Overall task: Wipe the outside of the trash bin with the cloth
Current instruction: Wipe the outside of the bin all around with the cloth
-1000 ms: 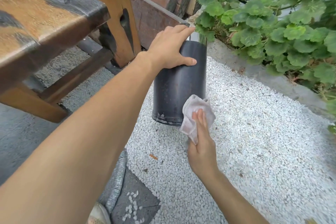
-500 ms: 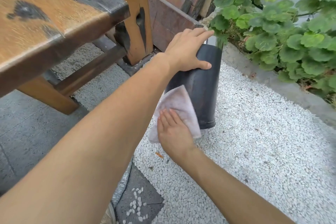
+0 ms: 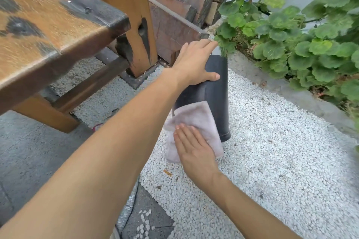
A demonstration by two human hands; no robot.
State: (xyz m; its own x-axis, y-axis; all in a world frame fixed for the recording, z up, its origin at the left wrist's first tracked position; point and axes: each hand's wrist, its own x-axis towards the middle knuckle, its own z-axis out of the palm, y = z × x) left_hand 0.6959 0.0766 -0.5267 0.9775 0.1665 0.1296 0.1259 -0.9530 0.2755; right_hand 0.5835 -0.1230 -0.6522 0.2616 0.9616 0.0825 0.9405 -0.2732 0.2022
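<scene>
A dark cylindrical trash bin [image 3: 215, 95] stands on white gravel, leaning slightly. My left hand [image 3: 194, 64] grips its top rim, thumb across the front wall and fingers over the opening. A pale pinkish cloth [image 3: 194, 118] lies flat against the bin's lower near side. My right hand [image 3: 192, 149] presses on the cloth with flat, spread fingers, covering its lower part. The bin's base on the left is hidden behind the cloth.
A wooden bench [image 3: 48, 31] with a thick leg [image 3: 128, 21] stands at the left over grey paving. Stacked timber [image 3: 180, 5] lies behind the bin. Leafy green plants [image 3: 291, 44] fill a concrete-edged bed at the right. White gravel [image 3: 272, 161] spreads around the bin.
My right hand moved the cloth from the bin's lower right front round to its near left side, spreading it out flat. My left hand stayed on the rim.
</scene>
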